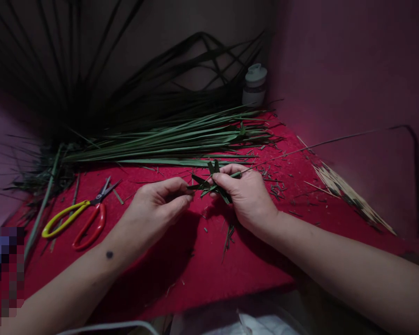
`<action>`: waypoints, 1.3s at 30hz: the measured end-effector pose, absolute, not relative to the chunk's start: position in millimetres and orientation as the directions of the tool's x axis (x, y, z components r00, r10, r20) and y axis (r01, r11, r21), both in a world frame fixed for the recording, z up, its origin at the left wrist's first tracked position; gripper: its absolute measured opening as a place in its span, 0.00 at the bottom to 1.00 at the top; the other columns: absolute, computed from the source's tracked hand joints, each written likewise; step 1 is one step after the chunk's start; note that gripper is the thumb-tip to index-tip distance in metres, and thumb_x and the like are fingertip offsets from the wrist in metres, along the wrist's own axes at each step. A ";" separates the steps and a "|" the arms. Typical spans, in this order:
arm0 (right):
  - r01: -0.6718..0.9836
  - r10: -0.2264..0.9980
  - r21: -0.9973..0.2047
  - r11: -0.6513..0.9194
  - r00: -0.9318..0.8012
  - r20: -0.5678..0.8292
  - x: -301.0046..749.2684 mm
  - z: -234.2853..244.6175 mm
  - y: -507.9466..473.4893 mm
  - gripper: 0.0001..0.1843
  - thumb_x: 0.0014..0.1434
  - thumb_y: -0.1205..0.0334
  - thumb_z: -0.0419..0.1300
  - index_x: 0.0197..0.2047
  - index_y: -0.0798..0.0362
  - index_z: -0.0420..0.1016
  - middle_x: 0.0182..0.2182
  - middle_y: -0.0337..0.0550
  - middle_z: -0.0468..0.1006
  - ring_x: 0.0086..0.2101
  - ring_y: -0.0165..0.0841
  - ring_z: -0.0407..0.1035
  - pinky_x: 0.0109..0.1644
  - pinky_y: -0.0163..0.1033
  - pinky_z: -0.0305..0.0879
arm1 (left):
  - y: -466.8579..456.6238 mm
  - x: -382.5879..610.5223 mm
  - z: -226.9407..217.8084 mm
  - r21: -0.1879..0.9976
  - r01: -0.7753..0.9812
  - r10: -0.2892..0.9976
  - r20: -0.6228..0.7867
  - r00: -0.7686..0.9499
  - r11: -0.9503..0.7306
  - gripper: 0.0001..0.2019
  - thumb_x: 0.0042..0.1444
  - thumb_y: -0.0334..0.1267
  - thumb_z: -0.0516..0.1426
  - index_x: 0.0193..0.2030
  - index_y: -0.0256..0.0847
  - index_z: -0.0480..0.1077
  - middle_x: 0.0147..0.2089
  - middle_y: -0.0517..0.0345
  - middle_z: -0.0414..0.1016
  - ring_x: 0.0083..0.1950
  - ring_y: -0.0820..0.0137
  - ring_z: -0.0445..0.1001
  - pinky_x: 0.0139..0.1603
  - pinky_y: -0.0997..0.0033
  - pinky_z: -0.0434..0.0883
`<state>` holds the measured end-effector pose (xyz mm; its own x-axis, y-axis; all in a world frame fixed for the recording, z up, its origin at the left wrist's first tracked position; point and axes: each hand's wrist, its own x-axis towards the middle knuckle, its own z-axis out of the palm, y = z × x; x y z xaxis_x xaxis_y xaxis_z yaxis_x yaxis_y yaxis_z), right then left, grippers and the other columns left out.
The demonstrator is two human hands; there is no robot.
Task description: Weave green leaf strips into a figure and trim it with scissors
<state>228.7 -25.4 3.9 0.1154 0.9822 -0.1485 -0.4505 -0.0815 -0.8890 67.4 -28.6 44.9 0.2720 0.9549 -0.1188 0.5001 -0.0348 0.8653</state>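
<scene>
Pinching the folded leaf [206,187], the right hand [253,193] sits nearer; the leaf juts leftward from that grip toward the left hand [162,197], which pinches one tip (a long stem [321,142] runs off rightward).

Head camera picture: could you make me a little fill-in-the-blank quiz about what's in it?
1. Near the left hand lies a yellow-and-red-handled pair of ____.
2. The right hand grips folded leaf strips coloured ____.
3. The tabletop is coloured ____.
4. Of left and right, the pale sticks lie on the person's ____.

Missing words: scissors; green; red; right.
</scene>
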 end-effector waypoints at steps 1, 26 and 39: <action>-0.427 0.983 -0.901 -0.070 0.123 -0.134 228.9 3.5 -25.3 0.06 0.44 0.65 0.64 0.25 0.56 0.70 0.20 0.35 0.74 0.20 0.25 0.67 0.25 0.31 0.66 | -29.3 67.8 45.0 0.864 0.502 0.956 -0.120 0.269 -0.033 0.04 0.51 0.34 0.57 0.31 0.38 0.72 0.22 0.65 0.64 0.22 0.80 0.57 0.20 0.82 0.55; -0.080 0.978 -0.994 0.071 0.203 0.053 230.4 5.0 -26.7 0.03 0.46 0.66 0.60 0.24 0.54 0.69 0.17 0.30 0.64 0.19 0.23 0.56 0.24 0.31 0.54 | -38.4 76.5 45.7 0.882 0.469 0.943 -0.185 0.276 0.036 0.03 0.51 0.32 0.55 0.27 0.38 0.67 0.17 0.68 0.59 0.17 0.81 0.55 0.16 0.82 0.54; 0.043 0.972 -0.988 0.147 0.179 0.153 231.2 2.7 -26.6 0.01 0.48 0.66 0.58 0.26 0.52 0.71 0.18 0.32 0.66 0.20 0.25 0.58 0.25 0.32 0.55 | -33.0 68.7 48.9 0.845 0.534 0.942 -0.176 0.285 -0.004 0.04 0.51 0.35 0.56 0.31 0.39 0.72 0.19 0.65 0.62 0.18 0.80 0.56 0.15 0.82 0.53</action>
